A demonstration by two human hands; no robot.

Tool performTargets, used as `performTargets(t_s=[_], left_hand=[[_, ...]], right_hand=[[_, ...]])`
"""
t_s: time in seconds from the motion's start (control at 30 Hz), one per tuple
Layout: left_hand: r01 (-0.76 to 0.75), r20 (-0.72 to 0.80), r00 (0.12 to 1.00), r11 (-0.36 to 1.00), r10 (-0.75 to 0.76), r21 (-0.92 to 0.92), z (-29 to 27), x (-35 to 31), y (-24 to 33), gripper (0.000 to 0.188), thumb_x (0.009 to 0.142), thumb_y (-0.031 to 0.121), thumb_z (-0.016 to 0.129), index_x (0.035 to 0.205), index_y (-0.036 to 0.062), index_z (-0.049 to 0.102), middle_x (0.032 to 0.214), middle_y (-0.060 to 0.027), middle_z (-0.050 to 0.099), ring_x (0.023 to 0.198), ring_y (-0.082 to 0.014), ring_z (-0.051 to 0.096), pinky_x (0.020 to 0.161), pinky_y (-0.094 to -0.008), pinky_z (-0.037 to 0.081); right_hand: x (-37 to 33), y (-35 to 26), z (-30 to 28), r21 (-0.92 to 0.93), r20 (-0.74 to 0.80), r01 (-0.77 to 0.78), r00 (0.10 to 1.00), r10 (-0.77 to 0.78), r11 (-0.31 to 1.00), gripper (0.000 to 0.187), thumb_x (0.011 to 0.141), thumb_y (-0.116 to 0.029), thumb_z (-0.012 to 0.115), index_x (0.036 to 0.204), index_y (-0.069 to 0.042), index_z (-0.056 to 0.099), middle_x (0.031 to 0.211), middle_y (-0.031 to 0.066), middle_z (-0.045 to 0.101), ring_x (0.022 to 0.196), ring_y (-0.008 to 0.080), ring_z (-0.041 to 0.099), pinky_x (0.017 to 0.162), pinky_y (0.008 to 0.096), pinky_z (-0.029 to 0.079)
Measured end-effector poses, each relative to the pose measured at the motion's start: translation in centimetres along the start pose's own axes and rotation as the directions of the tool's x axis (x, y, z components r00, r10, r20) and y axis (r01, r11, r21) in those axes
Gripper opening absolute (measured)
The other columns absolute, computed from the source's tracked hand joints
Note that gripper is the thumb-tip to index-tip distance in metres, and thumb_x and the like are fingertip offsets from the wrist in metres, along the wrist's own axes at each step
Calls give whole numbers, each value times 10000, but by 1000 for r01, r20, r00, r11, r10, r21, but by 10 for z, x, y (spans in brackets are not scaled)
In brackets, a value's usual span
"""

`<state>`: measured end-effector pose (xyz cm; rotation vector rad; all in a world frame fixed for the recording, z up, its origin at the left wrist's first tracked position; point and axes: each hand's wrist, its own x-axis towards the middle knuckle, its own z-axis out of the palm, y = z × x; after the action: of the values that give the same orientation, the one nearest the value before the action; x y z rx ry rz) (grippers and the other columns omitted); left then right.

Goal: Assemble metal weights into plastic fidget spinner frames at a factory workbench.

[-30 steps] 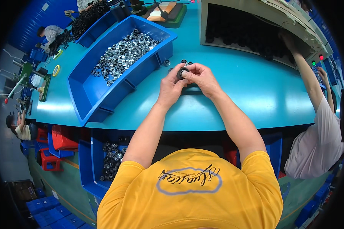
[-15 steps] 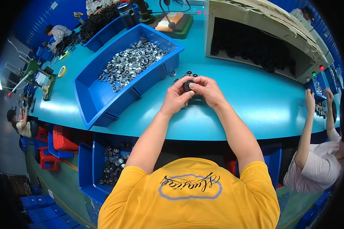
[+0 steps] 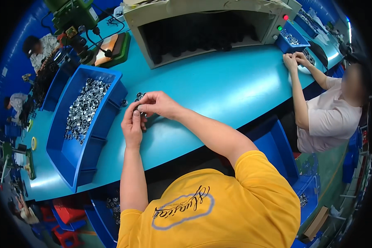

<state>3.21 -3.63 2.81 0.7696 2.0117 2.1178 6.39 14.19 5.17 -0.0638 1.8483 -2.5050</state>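
Over the turquoise table (image 3: 219, 82), my left hand (image 3: 132, 125) and my right hand (image 3: 159, 105) meet, both closed on one small round black part (image 3: 137, 108). Fingers and thumbs cover most of the part; only a dark edge shows between them. Just beyond my fingers lie several small black-and-silver round parts (image 3: 139, 96) on the tabletop. To the left of my hands stands a long blue bin (image 3: 99, 136) with a heap of shiny silver and black round parts (image 3: 87, 108) inside.
A beige open-fronted box (image 3: 151, 58) holding dark pieces stands at the back. Left of it is a green machine (image 3: 68, 18). On the right a co-worker (image 3: 330, 107) handles parts beside a small blue bin (image 3: 293, 43). More blue bins (image 3: 273, 149) sit below the table edge.
The view has swung to the right, so the table and bins appear further left and the co-worker shows more fully. My hands stay together; the black part is now more covered by my fingers.
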Motion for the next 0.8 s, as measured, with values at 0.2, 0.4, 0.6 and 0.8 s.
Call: performTargets(t_s=[0.2,0.4,0.6,0.8], left_hand=[[-19,-1,1000,999,19,-43,4,0,2,330,1031,165,645,1343,61,609,924,-6,656,734,-51,589,527,-186,431],[-29,-10,1000,999,29,-24,0,4,-7,298,1009,132,681,1294,61,633,924,12,638,723,-44,562,522,-189,414],[-39,-26,999,999,39,-12,1,3,-7,263,1015,127,674,1266,56,642,898,13,626,699,-40,540,522,-191,408],[-35,3,999,999,35,15,3,1,-6,304,1001,87,676,1299,56,624,928,9,639,730,-43,561,558,-185,436]], right_hand=[[0,4,-1,14,23,10,1000,-11,1000,219,952,-203,756,1057,-17,708,953,60,716,833,124,679,735,284,587],[1,4,-3,-61,25,17,1000,-15,998,265,956,-243,753,1079,-11,710,967,62,717,866,135,680,743,285,587],[0,4,-4,-70,34,18,999,-16,997,257,931,-224,760,1070,-15,709,976,66,722,896,138,682,763,295,580],[2,4,-6,-167,9,-19,1000,21,986,241,910,-191,762,1076,-24,711,983,64,729,903,134,684,767,292,574]])
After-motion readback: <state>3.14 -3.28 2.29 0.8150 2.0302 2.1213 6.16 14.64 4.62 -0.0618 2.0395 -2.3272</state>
